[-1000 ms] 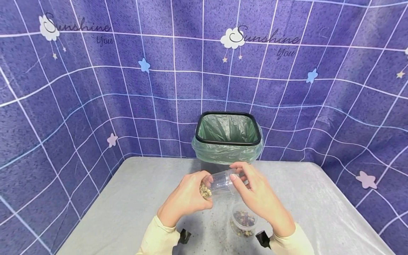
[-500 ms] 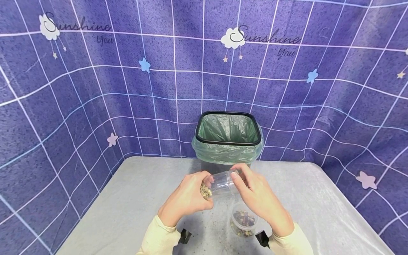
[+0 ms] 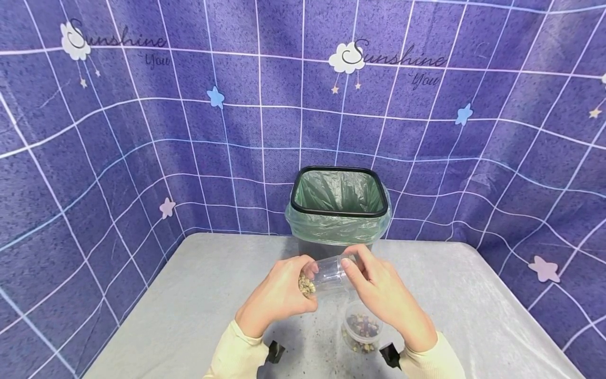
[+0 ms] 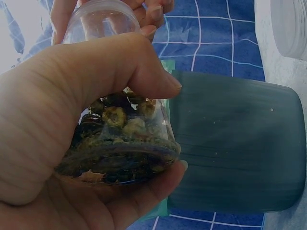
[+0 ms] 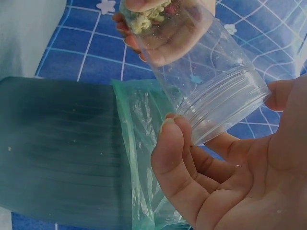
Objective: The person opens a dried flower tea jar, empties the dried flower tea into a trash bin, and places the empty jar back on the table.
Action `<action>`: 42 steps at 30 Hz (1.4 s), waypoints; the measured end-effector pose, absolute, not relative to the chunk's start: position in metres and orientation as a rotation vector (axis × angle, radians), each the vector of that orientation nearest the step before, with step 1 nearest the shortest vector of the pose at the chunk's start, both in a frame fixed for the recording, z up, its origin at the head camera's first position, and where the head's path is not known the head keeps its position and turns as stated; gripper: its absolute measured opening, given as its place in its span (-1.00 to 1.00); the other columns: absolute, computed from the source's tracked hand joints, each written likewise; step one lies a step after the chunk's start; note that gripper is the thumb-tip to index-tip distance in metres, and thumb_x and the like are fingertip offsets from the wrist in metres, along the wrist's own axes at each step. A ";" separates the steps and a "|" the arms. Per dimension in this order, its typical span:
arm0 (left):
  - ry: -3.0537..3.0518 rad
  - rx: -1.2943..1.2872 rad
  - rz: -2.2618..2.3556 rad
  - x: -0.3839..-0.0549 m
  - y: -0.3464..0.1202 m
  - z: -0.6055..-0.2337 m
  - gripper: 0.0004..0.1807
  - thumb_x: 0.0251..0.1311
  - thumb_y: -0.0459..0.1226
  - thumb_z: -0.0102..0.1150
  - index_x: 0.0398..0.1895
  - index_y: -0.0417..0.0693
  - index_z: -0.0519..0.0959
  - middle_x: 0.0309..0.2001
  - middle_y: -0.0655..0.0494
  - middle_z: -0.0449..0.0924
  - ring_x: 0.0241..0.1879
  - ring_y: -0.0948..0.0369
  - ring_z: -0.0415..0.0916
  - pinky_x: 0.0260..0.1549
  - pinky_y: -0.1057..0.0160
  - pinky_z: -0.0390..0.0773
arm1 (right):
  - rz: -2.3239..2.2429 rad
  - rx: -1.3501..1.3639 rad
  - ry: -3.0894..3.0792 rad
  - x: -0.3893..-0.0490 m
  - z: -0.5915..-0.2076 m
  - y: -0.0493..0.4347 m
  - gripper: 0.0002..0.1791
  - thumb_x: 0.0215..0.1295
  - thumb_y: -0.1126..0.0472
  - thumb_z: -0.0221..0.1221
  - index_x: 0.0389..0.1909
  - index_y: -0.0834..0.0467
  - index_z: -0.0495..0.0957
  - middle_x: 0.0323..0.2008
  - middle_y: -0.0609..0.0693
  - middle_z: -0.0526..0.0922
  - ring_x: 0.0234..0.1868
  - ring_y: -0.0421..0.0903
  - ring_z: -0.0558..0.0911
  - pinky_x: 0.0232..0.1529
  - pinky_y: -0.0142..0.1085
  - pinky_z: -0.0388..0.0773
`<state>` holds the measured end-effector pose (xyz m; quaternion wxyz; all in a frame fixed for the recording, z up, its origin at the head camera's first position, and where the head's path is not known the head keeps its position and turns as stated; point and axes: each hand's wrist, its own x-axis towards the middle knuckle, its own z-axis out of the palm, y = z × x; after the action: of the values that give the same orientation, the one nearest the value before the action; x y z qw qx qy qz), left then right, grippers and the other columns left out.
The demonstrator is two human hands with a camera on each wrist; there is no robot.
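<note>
A clear plastic jar (image 3: 327, 275) is held tilted in the air between both hands, its mouth to the right. My left hand (image 3: 276, 290) wraps round its base, where dried flower buds (image 4: 117, 117) have gathered. At the mouth end, the thumb and fingers of my right hand (image 3: 384, 292) grip the threaded rim (image 5: 223, 100); the upper part of the jar is see-through and bare. Below my right hand stands a second clear jar (image 3: 363, 338) with dark and yellowish dried flowers inside.
Behind the hands stands a dark bin (image 5: 57, 153) with a black rim frame (image 3: 338, 213) and a green bag (image 3: 338, 230) folded over its edge. Small crumbs dot the grey tablecloth (image 3: 213, 295) near the second jar. A purple-blue grid curtain (image 3: 227, 158) encloses the table.
My right hand has shifted very slightly at the jar's mouth. The held jar and my left hand stay nearly in place; the second jar has not moved.
</note>
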<state>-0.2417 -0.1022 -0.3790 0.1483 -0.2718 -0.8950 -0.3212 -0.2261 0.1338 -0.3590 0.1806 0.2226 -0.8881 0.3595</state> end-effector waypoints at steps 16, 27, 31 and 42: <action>-2.588 -0.777 -0.934 -0.241 -0.103 -0.378 -0.50 -0.35 -0.28 0.48 -0.17 0.08 0.61 -0.31 0.28 0.60 -0.30 0.35 0.53 -0.20 0.31 0.57 | 1.021 0.648 -2.509 -0.224 -0.357 0.134 -0.76 0.55 -0.06 0.09 0.13 -0.14 0.50 -0.50 -0.30 0.49 -0.51 -0.31 0.47 -0.40 -0.34 0.46; -2.587 -0.772 -0.922 -0.241 -0.103 -0.378 -0.47 -0.38 -0.27 0.51 -0.16 0.09 0.60 -0.30 0.30 0.59 -0.29 0.35 0.53 -0.19 0.31 0.58 | 1.015 0.672 -2.486 -0.224 -0.356 0.134 -0.71 0.55 -0.07 0.09 0.17 -0.14 0.48 -0.39 -0.21 0.57 -0.46 -0.30 0.50 -0.34 -0.31 0.49; -2.589 -0.765 -0.925 -0.241 -0.104 -0.378 -0.48 -0.38 -0.27 0.51 -0.17 0.10 0.60 -0.30 0.29 0.60 -0.30 0.34 0.53 -0.20 0.31 0.57 | 1.016 0.668 -2.490 -0.223 -0.355 0.134 -0.71 0.54 -0.05 0.10 0.20 -0.18 0.47 -0.26 -0.15 0.65 -0.39 -0.31 0.55 -0.28 -0.27 0.53; -2.586 -0.757 -0.927 -0.241 -0.104 -0.376 -0.49 -0.36 -0.28 0.47 -0.15 0.05 0.62 -0.29 0.26 0.62 -0.29 0.33 0.54 -0.20 0.29 0.58 | 1.050 0.697 -2.464 -0.222 -0.353 0.137 -0.67 0.51 0.03 0.14 0.23 -0.18 0.44 -0.09 -0.06 0.70 -0.29 -0.32 0.65 -0.20 -0.27 0.62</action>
<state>-0.2408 -0.1044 -0.3763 0.1455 -0.2627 -0.8980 -0.3217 -0.2217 0.1370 -0.3535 0.1859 0.2473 -0.8748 0.3729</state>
